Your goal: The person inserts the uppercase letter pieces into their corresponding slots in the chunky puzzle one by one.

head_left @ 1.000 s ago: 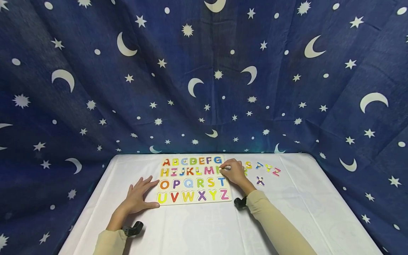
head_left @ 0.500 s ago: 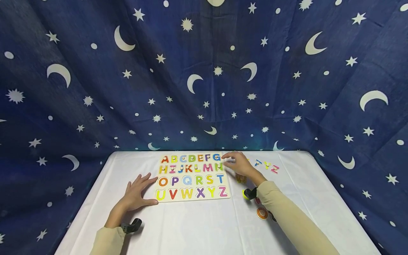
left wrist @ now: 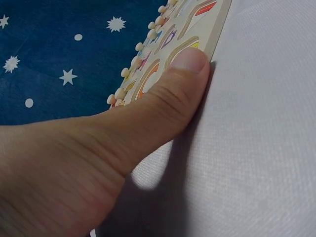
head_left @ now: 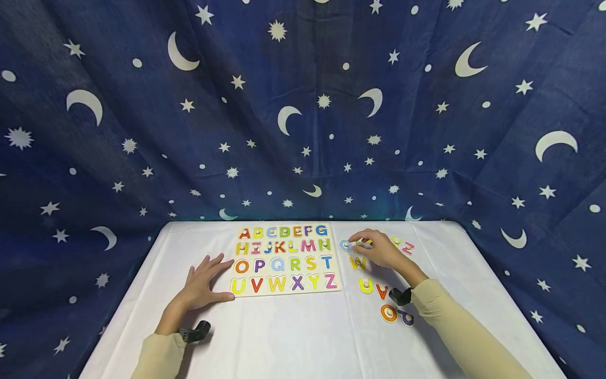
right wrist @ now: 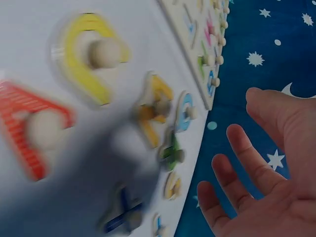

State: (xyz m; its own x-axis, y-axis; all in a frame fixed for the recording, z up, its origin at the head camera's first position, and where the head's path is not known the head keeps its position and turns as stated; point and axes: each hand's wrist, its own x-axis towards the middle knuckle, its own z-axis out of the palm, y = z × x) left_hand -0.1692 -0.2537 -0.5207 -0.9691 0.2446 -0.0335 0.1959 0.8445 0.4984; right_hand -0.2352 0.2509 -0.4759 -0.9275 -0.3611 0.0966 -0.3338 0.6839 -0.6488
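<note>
A wooden alphabet board point(head_left: 293, 256) lies flat on the table. Knobbed letters fill its top two rows, including a green N point(head_left: 324, 244); the lower two rows show printed recesses. My left hand point(head_left: 199, 284) rests at the board's left edge, fingers spread, its thumb point(left wrist: 170, 94) touching the near corner. To the right of the board, my right hand point(head_left: 379, 248) hovers over loose letters beside a light blue Q point(head_left: 345, 246). Its fingers are apart with nothing between them in the right wrist view. A green R point(right wrist: 172, 150) lies close by, mostly covered by this hand in the head view.
Nearer me lie a W point(head_left: 358, 263), a yellow U point(head_left: 365, 286), a red V point(head_left: 381, 291), an orange O point(head_left: 389, 313) and a purple P point(head_left: 406, 317). A pink Z point(head_left: 408, 248) sits farther right. A starry curtain point(head_left: 303, 131) hangs behind the white table point(head_left: 284, 342).
My right hand has let go of the green N, now in the board's second row, and moved right over the loose letters. My left hand has stayed at the board's edge.
</note>
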